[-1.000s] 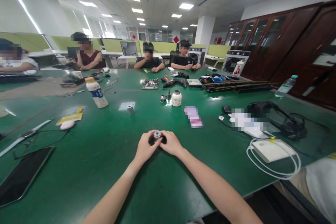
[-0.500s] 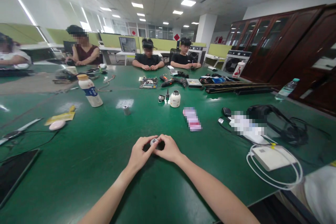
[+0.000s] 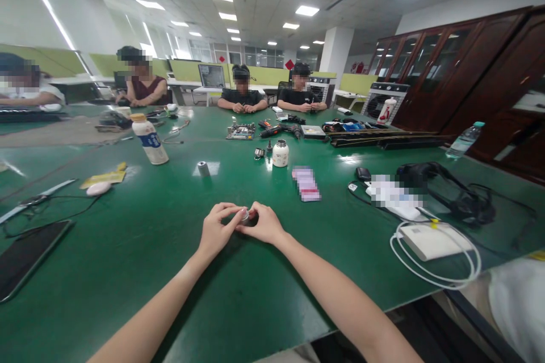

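While 2 hands [image 3: 215,229] [image 3: 266,224] hold 1 part [image 3: 245,215], 1 cylinder [image 3: 203,169] stands apart.

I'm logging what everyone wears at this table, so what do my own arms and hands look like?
Your left hand and right hand are ungloved. Your left arm and right arm show no sleeves, wristbands, cables or visible markings. Rings can't be ruled out, since some fingers are hidden.

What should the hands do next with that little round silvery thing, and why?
Maybe the bare left hand and bare right hand should tilt the small, round, silver-grey piece slightly toward the person: both hands are around it, so it seems steady, but they hide much of it, so tilting might show more.
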{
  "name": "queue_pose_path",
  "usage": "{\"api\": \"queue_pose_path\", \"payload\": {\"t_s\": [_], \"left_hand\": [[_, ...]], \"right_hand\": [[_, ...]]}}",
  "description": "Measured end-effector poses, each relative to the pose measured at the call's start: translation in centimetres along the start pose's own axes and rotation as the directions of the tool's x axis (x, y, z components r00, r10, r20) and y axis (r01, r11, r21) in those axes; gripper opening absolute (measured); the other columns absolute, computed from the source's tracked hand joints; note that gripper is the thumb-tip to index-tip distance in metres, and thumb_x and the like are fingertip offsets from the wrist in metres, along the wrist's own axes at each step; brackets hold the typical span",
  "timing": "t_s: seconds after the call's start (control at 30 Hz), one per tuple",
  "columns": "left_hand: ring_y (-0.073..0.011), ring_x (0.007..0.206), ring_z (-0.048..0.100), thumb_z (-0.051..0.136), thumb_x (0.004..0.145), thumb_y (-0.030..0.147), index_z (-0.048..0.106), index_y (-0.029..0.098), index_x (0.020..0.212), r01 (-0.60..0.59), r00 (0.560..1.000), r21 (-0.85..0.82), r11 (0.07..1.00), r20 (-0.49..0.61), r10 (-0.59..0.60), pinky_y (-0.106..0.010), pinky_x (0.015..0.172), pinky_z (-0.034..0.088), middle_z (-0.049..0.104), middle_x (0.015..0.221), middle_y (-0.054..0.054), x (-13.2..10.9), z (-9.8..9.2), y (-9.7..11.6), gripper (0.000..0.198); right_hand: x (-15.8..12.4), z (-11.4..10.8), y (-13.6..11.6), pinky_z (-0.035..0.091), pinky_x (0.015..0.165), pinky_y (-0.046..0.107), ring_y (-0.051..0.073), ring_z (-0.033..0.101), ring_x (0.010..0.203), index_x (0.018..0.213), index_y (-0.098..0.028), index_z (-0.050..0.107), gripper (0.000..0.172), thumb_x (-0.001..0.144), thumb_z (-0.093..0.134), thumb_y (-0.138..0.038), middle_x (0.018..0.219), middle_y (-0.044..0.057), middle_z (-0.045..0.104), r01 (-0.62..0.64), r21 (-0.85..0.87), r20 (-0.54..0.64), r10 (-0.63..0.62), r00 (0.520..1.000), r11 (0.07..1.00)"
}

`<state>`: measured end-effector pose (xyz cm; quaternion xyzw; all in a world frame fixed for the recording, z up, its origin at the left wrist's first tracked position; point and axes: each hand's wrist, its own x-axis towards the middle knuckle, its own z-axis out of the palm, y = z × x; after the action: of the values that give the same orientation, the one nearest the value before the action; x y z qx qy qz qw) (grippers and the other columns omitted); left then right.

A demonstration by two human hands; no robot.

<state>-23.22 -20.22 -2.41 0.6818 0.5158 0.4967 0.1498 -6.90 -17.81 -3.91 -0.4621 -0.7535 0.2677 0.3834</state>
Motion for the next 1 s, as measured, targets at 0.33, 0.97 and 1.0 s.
{"api": "queue_pose_path", "payload": {"t_s": [0.33, 0.97, 1.0], "left_hand": [[-0.0254, 0.089, 0.058, 0.061, 0.086, 0.054, 0.082, 0.029, 0.089, 0.062, 0.996, 0.299, 0.952, 0.037, -0.076, -0.043, 0.089, 0.049, 0.071, 0.087, -0.007, 0.5, -1.2, -3.5, 0.033], [-0.0227, 0.097, 0.07, 0.059, 0.088, 0.057, 0.079, 0.025, 0.096, 0.014, 1.0, -0.003, 1.0, -0.025, -0.014, -0.039, 0.094, 0.056, 0.077, 0.1, -0.006, -0.2, -0.8, -1.7, 0.039], [-0.0221, 0.095, 0.072, 0.06, 0.087, 0.056, 0.079, 0.024, 0.096, 0.037, 0.999, -0.04, 0.999, -0.007, -0.037, -0.037, 0.092, 0.058, 0.078, 0.099, -0.006, -0.4, -0.6, -1.3, 0.038]], "right_hand": [[-0.5, -0.5, -0.3, 0.044, 0.069, 0.028, 0.017, 0.061, 0.074, 0.075, -0.023, 0.051, 0.041, 0.067, 0.083, -0.047, 0.08, -0.001, 0.067, -0.002, 0.011, -0.008, 0.002, 1.0, 1.0], [-0.6, -0.6, -0.4, 0.044, 0.081, 0.031, 0.019, 0.06, 0.089, 0.09, -0.021, 0.06, 0.039, 0.067, 0.088, -0.036, 0.091, 0.001, 0.067, -0.007, -0.034, 0.086, 0.01, 0.996, 0.999], [-0.7, -0.6, -0.4, 0.043, 0.081, 0.031, 0.019, 0.06, 0.089, 0.089, -0.021, 0.06, 0.038, 0.067, 0.088, -0.036, 0.091, 0.001, 0.067, -0.015, -0.039, 0.083, 0.018, 0.996, 0.999]]}}
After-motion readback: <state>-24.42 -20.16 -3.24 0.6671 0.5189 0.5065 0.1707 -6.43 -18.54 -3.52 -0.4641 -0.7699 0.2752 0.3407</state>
